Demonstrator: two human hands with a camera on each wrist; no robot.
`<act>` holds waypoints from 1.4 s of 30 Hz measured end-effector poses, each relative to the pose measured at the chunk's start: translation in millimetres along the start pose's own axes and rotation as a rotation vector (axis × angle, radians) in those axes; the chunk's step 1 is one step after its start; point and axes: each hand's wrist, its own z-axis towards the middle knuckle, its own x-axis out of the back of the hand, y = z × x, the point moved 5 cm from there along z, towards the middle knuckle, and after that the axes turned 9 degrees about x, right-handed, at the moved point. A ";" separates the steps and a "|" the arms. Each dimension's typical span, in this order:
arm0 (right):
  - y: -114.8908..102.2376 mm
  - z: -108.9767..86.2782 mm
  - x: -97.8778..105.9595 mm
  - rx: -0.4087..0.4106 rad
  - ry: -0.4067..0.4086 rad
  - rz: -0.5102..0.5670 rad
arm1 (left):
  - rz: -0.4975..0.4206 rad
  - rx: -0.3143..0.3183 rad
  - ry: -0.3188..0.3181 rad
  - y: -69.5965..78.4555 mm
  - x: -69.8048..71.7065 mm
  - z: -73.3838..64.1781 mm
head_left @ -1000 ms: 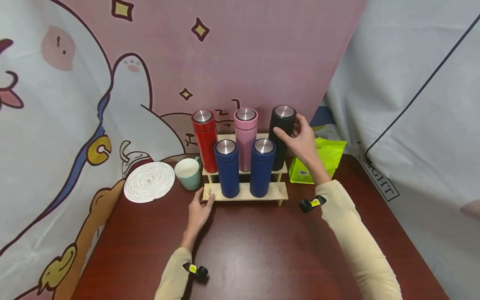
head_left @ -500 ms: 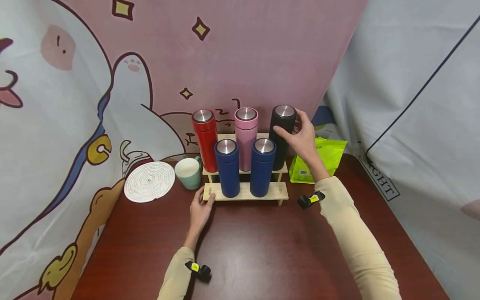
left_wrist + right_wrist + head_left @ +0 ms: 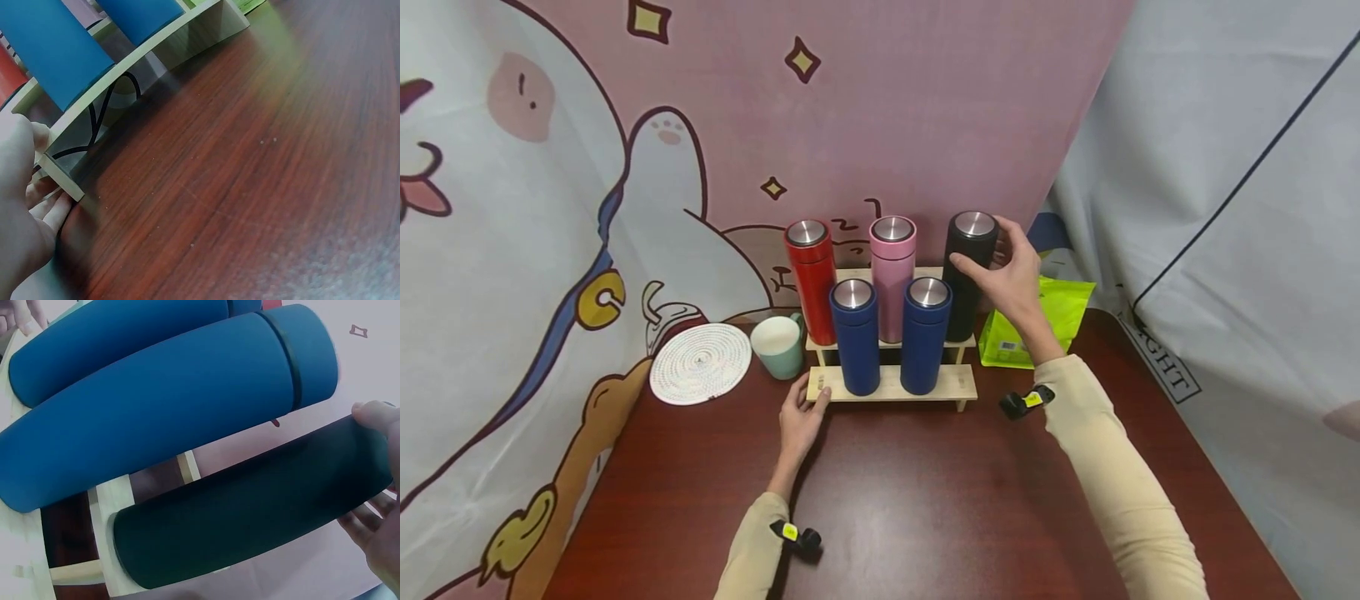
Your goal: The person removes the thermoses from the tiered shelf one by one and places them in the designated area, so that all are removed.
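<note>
My right hand (image 3: 1011, 275) grips the black thermos bottle (image 3: 964, 310) near its top, thumb in front and fingers behind. That bottle stands upright at the right end of the upper step of a wooden two-tier rack (image 3: 957, 382); the right wrist view shows its base on the slat. With thumb on top and fingers below, my left hand (image 3: 800, 425) holds the left end of the lower step. Two blue thermos bottles (image 3: 854, 350) (image 3: 925, 350) stand on that step. Behind them, a red thermos bottle (image 3: 811, 287) and a pink thermos bottle (image 3: 891, 287) share the upper step.
Left of the rack stands a pale green mug (image 3: 778, 354), beside a round white woven mat (image 3: 700, 364) leaning at the wall. A bright yellow-green pouch (image 3: 1060, 312) sits right of the rack, behind my right wrist. Printed cloth (image 3: 925, 108) hangs behind the dark wooden table (image 3: 925, 500).
The black bottle's top has shifted slightly right along with my right hand. My left hand stays on the rack's end, and the other bottles keep their places.
</note>
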 end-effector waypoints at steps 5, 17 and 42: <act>-6.4 -0.6 10.1 0.023 0.027 0.012 | 0.005 -0.002 0.004 8.4 1.0 -5.6; -6.5 -17.6 35.9 0.011 0.036 -0.026 | 0.027 0.018 0.017 -13.9 -0.1 6.6; 8.2 -56.1 98.1 -0.111 0.062 -0.144 | 0.038 0.019 0.008 -13.6 1.5 6.8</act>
